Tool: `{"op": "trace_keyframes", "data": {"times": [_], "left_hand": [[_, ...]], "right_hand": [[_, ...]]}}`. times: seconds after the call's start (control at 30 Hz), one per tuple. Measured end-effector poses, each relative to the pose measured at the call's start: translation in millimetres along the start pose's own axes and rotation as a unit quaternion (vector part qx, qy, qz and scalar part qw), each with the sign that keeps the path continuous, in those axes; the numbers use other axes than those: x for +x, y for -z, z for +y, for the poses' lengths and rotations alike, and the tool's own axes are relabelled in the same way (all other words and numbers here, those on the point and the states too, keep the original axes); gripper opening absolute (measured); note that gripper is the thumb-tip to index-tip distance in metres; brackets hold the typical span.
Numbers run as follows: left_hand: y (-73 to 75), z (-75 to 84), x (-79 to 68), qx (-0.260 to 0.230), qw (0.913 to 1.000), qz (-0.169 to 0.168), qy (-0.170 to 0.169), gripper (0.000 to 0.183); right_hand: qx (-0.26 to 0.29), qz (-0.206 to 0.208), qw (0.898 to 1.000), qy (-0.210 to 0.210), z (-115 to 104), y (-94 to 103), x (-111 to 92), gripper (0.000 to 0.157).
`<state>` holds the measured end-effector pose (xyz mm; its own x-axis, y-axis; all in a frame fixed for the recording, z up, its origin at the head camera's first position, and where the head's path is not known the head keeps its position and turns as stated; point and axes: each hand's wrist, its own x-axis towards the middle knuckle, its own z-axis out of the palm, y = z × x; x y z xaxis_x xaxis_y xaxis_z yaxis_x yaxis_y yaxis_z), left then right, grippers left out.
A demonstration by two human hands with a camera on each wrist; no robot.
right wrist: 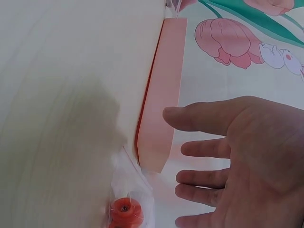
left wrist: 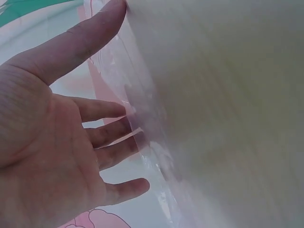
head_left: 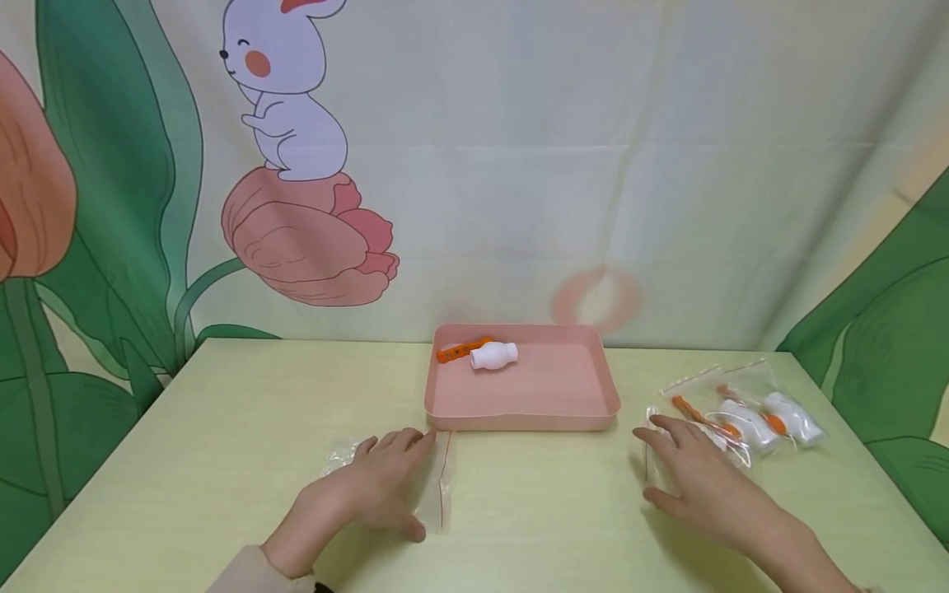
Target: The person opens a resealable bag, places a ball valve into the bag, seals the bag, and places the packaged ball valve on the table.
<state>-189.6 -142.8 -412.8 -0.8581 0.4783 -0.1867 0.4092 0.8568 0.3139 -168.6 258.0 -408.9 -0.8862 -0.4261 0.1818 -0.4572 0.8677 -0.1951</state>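
Note:
Spread out, my left hand (head_left: pixel 371 486) lies over a clear zip bag (head_left: pixel 439 494) at the table's front left. In the left wrist view, its straight fingertips meet the bag's film (left wrist: pixel 137 118). On the right, my right hand (head_left: pixel 704 486) hovers with fingers extended at the near edge of clear zip bags holding white bulbous plastic pieces (head_left: pixel 756 428) and orange parts (head_left: pixel 688 408). Its palm (right wrist: pixel 261 171) holds nothing in the right wrist view; whether its fingertips touch a bag is unclear. An orange-red round part (right wrist: pixel 127 211) shows through a bag there.
A pink tray (head_left: pixel 556 391) stands at the back middle of the table, between the hands. Inside it lie a white bulbous plastic piece (head_left: pixel 493 356) and an orange strip-like part (head_left: pixel 452 353). Behind the table hangs a printed curtain (head_left: pixel 482 206).

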Motion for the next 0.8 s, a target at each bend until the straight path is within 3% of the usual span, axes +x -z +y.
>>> {"op": "trace_keyframes", "data": {"times": [0.3, 0.53, 0.7, 0.8], "left_hand": [[1.7, 4.9, -3.3, -0.016, 0.9997, 0.007, -0.019, 0.111], [3.3, 8.5, -2.6, -0.046, 0.9963, 0.035, -0.064, 0.105], [5.2, 12.1, -3.1, -0.073, 0.992, 0.051, -0.09, 0.1], [5.5, 15.8, -3.7, -0.086, 0.9897, 0.056, -0.1, 0.097]], "right_hand": [[0.017, 0.015, 0.999, 0.034, -7.2, -2.5, -1.4, 0.06], [0.05, 0.039, 0.996, 0.063, -14.5, -4.5, 1.9, 0.044], [0.083, 0.08, 0.988, 0.104, -21.2, -6.9, 3.6, 0.035], [0.134, 0.093, 0.979, 0.124, -26.8, -8.1, 5.1, 0.032]]}}
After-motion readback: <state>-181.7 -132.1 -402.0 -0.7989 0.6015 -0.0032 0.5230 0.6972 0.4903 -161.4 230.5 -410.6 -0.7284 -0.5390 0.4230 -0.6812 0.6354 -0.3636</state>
